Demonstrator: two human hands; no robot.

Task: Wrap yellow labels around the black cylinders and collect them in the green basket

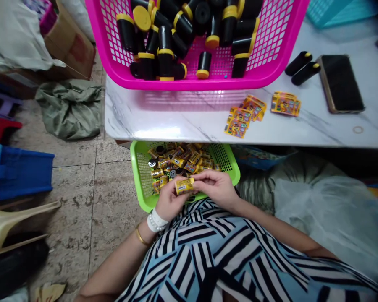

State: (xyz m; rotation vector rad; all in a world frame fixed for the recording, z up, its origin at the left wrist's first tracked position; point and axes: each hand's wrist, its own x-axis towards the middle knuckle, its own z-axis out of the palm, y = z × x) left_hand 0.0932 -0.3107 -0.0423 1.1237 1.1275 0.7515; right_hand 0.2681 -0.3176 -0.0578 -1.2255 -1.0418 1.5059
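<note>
One small yellow cylinder wrapped in a printed label (184,186) is held between the person's two hands, over the near part of a lime-green perforated plastic basket (134,167). The left hand (171,200) curls its bent fingers around the cylinder's left side; the right hand (219,188) is nearly closed, thumb and fingertips at the right end. Whether the right fingers grip or only touch it, I cannot tell. In the lime-green basket lie many similar yellow labelled cylinders (178,162), with black round pieces (172,173) among them. Just beyond is a white, grey-veined tabletop (164,131). Toward its near edge, on the right, lie two groups of yellow-and-orange printed labels (238,122). Farther back stands a bright pink perforated plastic basket (189,84) holding black cylinders with yellow caps (165,61). To its right, two slim black rods with yellow tips (305,74) lie beside a dark rectangular phone (342,84). At far left is a crumpled grey-green sack (71,111).
</note>
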